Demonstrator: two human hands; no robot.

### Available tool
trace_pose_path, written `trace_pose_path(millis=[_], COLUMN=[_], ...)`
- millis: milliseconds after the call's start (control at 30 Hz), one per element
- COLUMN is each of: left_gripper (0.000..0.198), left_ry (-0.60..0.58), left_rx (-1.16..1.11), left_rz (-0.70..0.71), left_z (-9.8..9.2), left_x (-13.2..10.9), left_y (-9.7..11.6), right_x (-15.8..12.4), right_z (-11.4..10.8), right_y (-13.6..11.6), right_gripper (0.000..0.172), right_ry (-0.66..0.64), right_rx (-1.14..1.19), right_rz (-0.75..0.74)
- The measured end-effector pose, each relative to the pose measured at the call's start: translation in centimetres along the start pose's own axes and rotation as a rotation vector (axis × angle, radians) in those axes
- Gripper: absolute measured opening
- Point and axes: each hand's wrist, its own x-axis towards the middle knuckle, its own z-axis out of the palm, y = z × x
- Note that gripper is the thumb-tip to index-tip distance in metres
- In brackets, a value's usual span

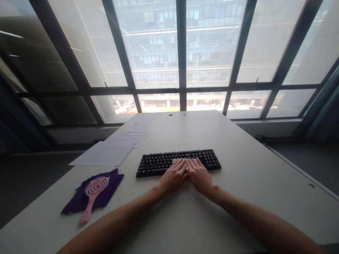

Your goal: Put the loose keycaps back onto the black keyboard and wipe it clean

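A black keyboard [156,163] lies on the white table, turned slightly, with its number pad at the right. On its right-middle keys rests a small flat white piece that looks like a folded tissue [175,161]. My left hand [174,173] presses the tissue down, its fingers together over it. Beside it, my right hand [198,173] has its fingers on the right part of the same tissue. Both hands touch near the thumbs, and they cover much of the tissue and some keys.
To the left, a pink hairbrush [91,201] lies on a folded purple cloth [112,187]. Several white paper sheets [103,153] spread along the left edge of the white table [238,176]. Large windows [153,46] stand beyond the far end, with curtains [16,113] at the sides.
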Motion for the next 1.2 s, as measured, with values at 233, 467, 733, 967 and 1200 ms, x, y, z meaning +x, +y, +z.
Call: trace_pose_path(millis=[233, 467, 733, 967, 1200], left_gripper=[0.041, 0.025, 0.028, 0.033, 0.036], left_ry=[0.016, -0.068, 0.035, -0.064, -0.078], left_rx=[0.018, -0.029, -0.019, -0.110, -0.135], left_rz=[-0.028, -0.119, -0.125, -0.087, -0.078], left_z=[0.4, -2.5, -1.0, 1.9, 2.1], left_x=[0.4, 3.5, 9.9, 10.4, 9.8], left_y=[0.1, 0.9, -0.1, -1.2, -1.2], right_x=[0.1, 1.2, 3.4, 3.6, 3.6], right_z=[-1.2, -2.3, -3.1, -0.8, -1.1], right_y=[0.0, 1.6, 5.9, 7.0, 6.8], right_gripper=[0.049, 0.048, 0.047, 0.046, 0.046], right_ry=[-0.008, 0.014, 0.157, -0.023, -0.087], right_rx=[0.017, 0.109, 0.121, 0.265, 0.256], right_rz=[0.029, 0.066, 0.224, 0.221, 0.250])
